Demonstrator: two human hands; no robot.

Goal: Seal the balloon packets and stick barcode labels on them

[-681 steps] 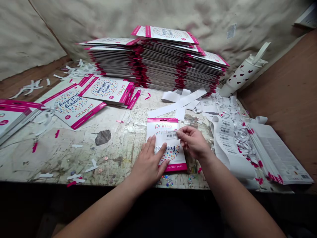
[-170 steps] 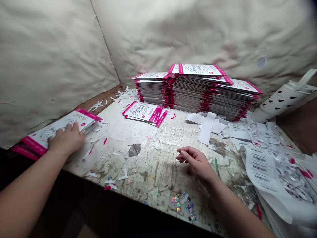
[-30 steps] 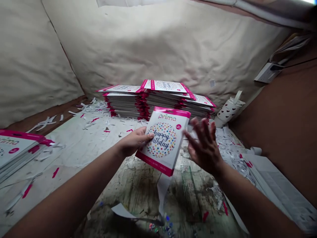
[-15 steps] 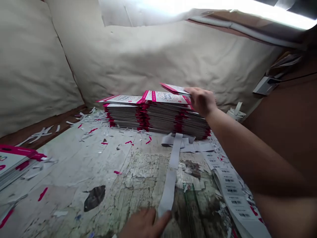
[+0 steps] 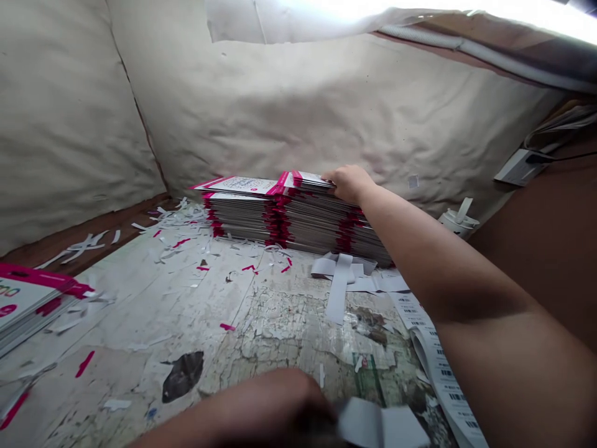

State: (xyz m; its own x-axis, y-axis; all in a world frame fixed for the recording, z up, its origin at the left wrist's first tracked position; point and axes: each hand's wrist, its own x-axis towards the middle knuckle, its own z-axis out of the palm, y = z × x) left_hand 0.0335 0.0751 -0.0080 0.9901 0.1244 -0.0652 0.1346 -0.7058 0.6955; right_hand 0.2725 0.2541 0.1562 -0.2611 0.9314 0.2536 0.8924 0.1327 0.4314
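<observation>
My right hand (image 5: 349,183) reaches to the top of the right stack of printed cards (image 5: 317,218). Its fingers are closed on the right end of a few white-and-pink cards (image 5: 310,180), which rest on that stack. At the bottom edge my left hand (image 5: 275,404) is curled and blurred, its fingertips partly hidden. A folded white paper strip (image 5: 382,426) comes out beside those fingers and seems pinched there. Another white strip (image 5: 340,286) lies in front of the stack.
A second stack of cards (image 5: 240,214) adjoins on the left. More cards (image 5: 28,305) lie at the left edge. A barcode label strip (image 5: 450,373) runs along the right. Paper scraps litter the worn table (image 5: 261,330). A white lidded container (image 5: 459,221) stands behind my right arm.
My right hand has lowered the cards from above the stack onto it, moving left. My left hand has drawn the near paper strip toward me, away from the strip by the stack.
</observation>
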